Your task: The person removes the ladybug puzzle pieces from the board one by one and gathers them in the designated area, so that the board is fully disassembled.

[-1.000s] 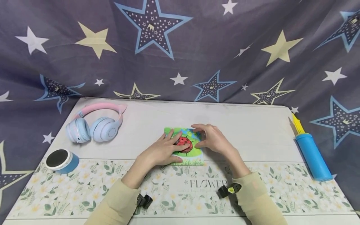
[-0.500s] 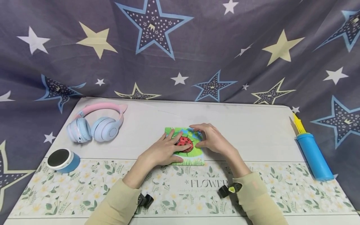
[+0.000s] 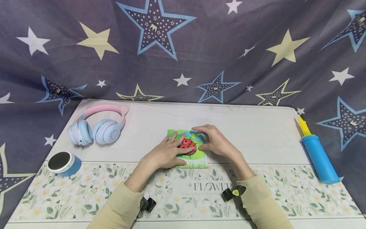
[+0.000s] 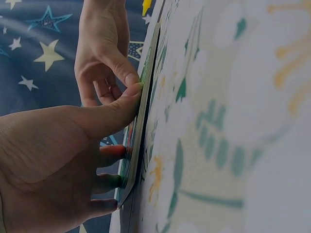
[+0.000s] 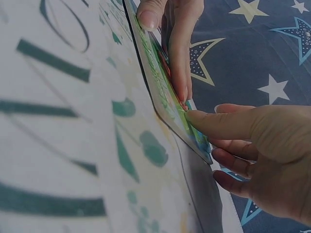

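Ladybug puzzle board [image 3: 191, 149]: it lies flat at the centre of the head view, on the plain strip of your desk mat [image 3: 257, 140], its near edge touching the flower border.
Picture on it: a red ladybug on green, with blue along the far edge.
Your left hand [image 3: 164, 154]: it rests on the left half of the board with the fingers spread and nearly straight. Your index finger reaches onto the ladybug, and your thumb [image 4: 109, 109] presses along the near edge.
Your right hand [image 3: 215, 140]: it arches over the upper right corner of the board. The curled fingers touch the far edge, and the thumb [image 5: 221, 124] presses on the face near the right edge.
Grip: both hands press on the board. You cannot tell from any view whether the right fingers pinch a loose piece.
Cat-ear headphones [image 3: 95, 127]: pink and pale blue, at the left of the mat, well apart from your hands.
Small round speaker [image 3: 63, 163]: blue with a dark top, lower left, on the flower border.
Hand pump [image 3: 315, 154]: blue with a yellow tip, at the mat's right edge.
Backdrop: star-printed cloth [image 3: 183, 51] hangs behind the mat.
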The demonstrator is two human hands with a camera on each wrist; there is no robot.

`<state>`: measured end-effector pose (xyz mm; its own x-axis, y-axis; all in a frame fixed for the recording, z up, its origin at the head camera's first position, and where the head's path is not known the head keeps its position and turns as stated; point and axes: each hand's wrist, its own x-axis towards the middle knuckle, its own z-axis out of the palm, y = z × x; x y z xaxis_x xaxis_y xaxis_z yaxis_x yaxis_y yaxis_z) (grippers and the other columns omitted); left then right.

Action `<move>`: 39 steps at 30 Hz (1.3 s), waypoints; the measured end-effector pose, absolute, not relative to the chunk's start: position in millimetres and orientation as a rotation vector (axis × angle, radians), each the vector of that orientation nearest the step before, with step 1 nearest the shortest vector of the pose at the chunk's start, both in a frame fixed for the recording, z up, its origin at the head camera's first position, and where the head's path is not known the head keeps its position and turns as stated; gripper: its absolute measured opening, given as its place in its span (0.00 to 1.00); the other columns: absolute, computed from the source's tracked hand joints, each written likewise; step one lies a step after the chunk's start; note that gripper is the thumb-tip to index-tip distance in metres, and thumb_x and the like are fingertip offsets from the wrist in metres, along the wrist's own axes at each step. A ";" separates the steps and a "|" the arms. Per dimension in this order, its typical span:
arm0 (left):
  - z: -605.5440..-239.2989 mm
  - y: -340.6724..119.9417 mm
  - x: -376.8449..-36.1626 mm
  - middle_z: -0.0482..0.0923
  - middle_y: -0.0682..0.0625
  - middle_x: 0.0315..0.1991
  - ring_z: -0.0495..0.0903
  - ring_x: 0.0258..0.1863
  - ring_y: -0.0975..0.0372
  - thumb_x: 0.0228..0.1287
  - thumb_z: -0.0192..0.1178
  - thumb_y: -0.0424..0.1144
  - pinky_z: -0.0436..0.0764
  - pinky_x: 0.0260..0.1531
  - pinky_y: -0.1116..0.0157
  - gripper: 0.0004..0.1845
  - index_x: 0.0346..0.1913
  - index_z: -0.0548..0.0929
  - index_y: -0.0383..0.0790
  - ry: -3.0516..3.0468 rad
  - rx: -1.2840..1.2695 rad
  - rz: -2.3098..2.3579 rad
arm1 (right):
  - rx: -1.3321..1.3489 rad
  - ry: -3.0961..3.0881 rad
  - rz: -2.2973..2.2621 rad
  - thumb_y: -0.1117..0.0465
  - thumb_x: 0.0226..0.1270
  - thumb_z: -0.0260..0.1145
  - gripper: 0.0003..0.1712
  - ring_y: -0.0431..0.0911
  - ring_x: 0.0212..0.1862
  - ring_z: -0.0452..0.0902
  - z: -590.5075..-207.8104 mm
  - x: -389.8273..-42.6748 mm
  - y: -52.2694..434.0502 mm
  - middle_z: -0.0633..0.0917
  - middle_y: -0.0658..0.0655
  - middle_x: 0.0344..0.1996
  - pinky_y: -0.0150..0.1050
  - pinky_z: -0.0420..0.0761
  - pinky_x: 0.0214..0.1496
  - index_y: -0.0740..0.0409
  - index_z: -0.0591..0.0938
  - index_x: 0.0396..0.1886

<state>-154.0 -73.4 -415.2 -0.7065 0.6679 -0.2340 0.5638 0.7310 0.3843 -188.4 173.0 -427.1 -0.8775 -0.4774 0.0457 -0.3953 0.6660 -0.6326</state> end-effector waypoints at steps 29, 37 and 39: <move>-417.0 -73.9 -155.1 0.42 0.41 0.85 0.39 0.84 0.39 0.73 0.61 0.54 0.48 0.81 0.36 0.32 0.77 0.69 0.59 2.568 0.941 0.424 | -0.720 2.732 -0.983 0.69 0.60 0.76 0.33 0.57 0.68 0.75 -425.2 -190.4 173.0 0.80 0.60 0.64 0.57 0.74 0.73 0.59 0.81 0.66; -416.4 -73.5 -154.8 0.42 0.41 0.85 0.38 0.84 0.39 0.72 0.61 0.55 0.47 0.81 0.37 0.32 0.77 0.70 0.57 2.569 0.933 0.422 | -0.768 2.742 -1.011 0.73 0.61 0.74 0.30 0.58 0.67 0.76 -425.9 -191.1 174.5 0.81 0.61 0.63 0.57 0.76 0.71 0.60 0.83 0.65; -416.7 -73.4 -155.0 0.43 0.41 0.85 0.39 0.84 0.40 0.72 0.61 0.55 0.47 0.81 0.37 0.32 0.77 0.70 0.57 2.569 0.933 0.422 | -0.774 2.744 -1.022 0.73 0.60 0.74 0.30 0.58 0.66 0.76 -426.1 -191.1 174.8 0.81 0.61 0.62 0.57 0.77 0.71 0.60 0.83 0.64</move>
